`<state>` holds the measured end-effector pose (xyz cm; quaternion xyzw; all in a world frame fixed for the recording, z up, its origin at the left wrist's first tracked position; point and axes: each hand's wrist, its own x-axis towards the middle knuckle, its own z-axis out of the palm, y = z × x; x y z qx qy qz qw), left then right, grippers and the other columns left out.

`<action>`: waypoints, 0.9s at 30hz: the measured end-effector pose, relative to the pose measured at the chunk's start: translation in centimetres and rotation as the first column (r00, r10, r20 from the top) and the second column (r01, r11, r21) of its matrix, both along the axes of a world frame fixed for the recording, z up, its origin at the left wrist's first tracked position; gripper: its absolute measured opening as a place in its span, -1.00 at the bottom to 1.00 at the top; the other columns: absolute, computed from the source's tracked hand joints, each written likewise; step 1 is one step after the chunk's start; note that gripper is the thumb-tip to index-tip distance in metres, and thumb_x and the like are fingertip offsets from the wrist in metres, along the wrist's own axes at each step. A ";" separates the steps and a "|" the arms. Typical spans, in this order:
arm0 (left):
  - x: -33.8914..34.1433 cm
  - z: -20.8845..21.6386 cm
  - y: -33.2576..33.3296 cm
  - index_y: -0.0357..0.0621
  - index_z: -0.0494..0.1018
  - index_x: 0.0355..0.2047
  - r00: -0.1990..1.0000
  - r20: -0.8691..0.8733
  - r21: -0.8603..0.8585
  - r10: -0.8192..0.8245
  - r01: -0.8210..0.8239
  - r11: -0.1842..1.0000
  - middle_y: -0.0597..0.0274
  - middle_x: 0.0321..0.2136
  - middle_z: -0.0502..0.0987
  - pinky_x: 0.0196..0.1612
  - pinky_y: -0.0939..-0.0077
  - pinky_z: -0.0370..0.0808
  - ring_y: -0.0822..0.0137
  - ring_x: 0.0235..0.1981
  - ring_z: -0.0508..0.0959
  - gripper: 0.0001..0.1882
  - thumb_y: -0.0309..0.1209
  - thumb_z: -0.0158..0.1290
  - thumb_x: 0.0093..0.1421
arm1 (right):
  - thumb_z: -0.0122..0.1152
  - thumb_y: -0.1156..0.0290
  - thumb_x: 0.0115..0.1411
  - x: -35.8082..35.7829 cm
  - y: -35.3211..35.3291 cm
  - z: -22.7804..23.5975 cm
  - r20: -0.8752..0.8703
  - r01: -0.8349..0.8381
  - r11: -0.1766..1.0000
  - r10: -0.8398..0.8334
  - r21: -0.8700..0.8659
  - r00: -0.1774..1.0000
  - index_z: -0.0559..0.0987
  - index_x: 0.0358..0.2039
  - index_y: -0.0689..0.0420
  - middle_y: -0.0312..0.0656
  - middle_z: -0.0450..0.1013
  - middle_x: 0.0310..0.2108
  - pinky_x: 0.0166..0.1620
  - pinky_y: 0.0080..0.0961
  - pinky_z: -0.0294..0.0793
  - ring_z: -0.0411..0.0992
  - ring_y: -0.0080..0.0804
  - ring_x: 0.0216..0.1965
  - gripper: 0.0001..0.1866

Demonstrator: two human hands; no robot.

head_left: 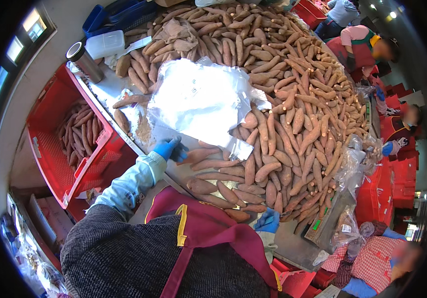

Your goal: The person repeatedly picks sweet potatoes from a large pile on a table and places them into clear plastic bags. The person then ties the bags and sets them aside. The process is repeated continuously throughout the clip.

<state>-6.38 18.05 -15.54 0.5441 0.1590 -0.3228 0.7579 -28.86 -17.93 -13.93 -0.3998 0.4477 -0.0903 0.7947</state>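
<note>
My left hand [171, 148], in a blue glove, is over the table's near left part with its fingers apart. Its fingertips are close to the end of a sweet potato [199, 155]; whether they touch it I cannot tell. My right hand [268, 220], also blue-gloved, rests low at the near edge of the sweet potato pile [293, 129]. Its fingers are curled together, and anything inside them is hidden. Beyond my left hand, white plastic bags [198, 99] lie flat over part of the pile, bright with glare.
A red crate [49, 144] with sweet potatoes inside stands left of the table. A steel flask [85, 62], a clear plastic box [105, 44] and blue baskets [119, 17] are at the far left. Bagged goods [350, 169] line the right edge, where other people [372, 253] work.
</note>
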 end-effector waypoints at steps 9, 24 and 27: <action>8.9 2.7 -8.5 -0.06 0.32 -0.14 0.631 0.692 0.710 -0.350 -0.508 0.487 0.04 -0.11 0.28 -0.02 0.31 0.22 0.08 -0.11 0.29 -0.38 -0.12 0.19 -0.24 | -0.08 0.17 0.08 3.8 1.4 0.4 0.034 -0.120 0.991 0.118 0.056 0.992 0.43 -0.54 0.04 -0.37 0.31 -0.70 -0.82 -0.69 0.05 0.11 -0.62 -0.84 -0.76; 9.9 -0.6 -2.8 -0.32 0.37 -0.19 0.692 0.695 0.457 -0.195 -0.216 0.863 0.18 -0.26 0.45 -0.10 0.58 0.29 0.39 -0.23 0.39 -0.73 -0.44 -0.08 0.11 | -0.13 0.18 0.10 1.9 1.3 0.1 0.015 -0.085 0.996 0.084 0.018 0.996 0.43 -0.47 0.08 -0.39 0.26 -0.72 -0.81 -0.75 0.00 0.05 -0.67 -0.85 -0.74; 5.6 3.7 -5.2 -0.32 0.37 -0.20 0.585 0.811 0.159 0.025 -0.261 0.952 0.12 -0.25 0.44 -0.11 0.58 0.29 0.37 -0.21 0.40 -0.74 -0.49 -0.07 0.09 | -0.07 0.26 0.10 3.9 2.0 2.0 0.015 -0.139 0.989 0.140 -0.044 0.990 0.44 -0.45 0.17 -0.39 0.19 -0.80 -0.80 -0.77 -0.04 0.05 -0.70 -0.85 -0.76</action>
